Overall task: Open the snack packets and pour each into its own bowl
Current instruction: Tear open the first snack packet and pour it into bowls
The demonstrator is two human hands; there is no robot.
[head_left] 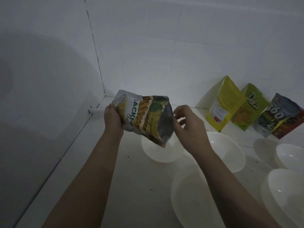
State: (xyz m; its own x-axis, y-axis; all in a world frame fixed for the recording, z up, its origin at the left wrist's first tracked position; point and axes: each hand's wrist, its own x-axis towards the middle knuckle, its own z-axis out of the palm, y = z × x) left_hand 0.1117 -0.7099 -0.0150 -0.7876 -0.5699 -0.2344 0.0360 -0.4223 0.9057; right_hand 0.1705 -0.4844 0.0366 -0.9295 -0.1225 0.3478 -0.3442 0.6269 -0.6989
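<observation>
My left hand (113, 119) grips the left edge of a jackfruit chips packet (146, 116), held tilted in the air with one corner hanging over a white bowl (171, 153). At the packet's right edge my right hand (189, 122) has its fingers curled and loosely apart; I cannot tell whether they pinch the packet. Whether the packet is torn open is not visible. Against the back wall lean a yellow packet (222, 104), a green Deka packet (246, 107) and a dark 360 packet (278, 116). Several more white bowls stand on the counter, among them one (230, 150) at right and one (189, 195) near me.
The white counter (134, 186) meets tiled walls at left and back, forming a corner. A small white pipe stub (95, 111) juts from the left wall at counter level. Two more bowls (289, 155) (286, 191) sit at the far right. The light is dim.
</observation>
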